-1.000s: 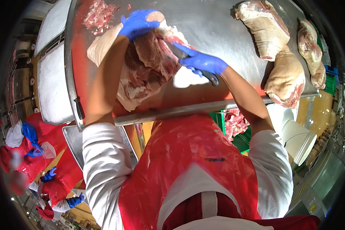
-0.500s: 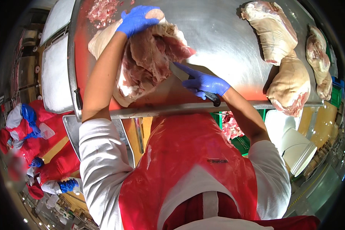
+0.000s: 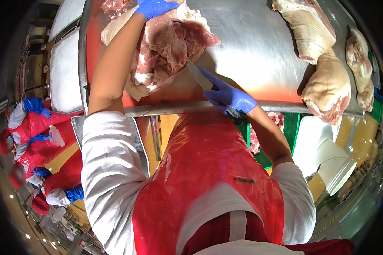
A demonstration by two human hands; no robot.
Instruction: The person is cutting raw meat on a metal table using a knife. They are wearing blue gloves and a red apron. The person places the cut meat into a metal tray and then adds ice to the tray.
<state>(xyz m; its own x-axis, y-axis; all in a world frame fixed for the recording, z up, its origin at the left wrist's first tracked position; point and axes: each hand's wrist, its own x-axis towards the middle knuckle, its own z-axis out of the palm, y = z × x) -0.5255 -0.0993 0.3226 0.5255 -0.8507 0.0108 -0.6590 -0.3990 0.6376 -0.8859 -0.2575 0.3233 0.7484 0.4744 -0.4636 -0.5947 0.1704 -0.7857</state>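
A big raw meat cut, pink with pale fat, lies on the steel table in front of me. My left hand, in a blue glove, grips its far top edge. My right hand, also blue-gloved, holds a knife by its dark handle near the table's front edge. The blade points up and left, with its tip at the lower right side of the meat. I wear a red apron over white sleeves.
More large skin-on meat cuts lie on the table's right side. Meat scraps sit at the far left. White boards are left of the table. People in red aprons and blue gloves work at lower left. A green crate sits below the table.
My right hand with the knife drew back toward the table's front edge. My left hand kept hold of the meat, whose right side has lifted and folded over.
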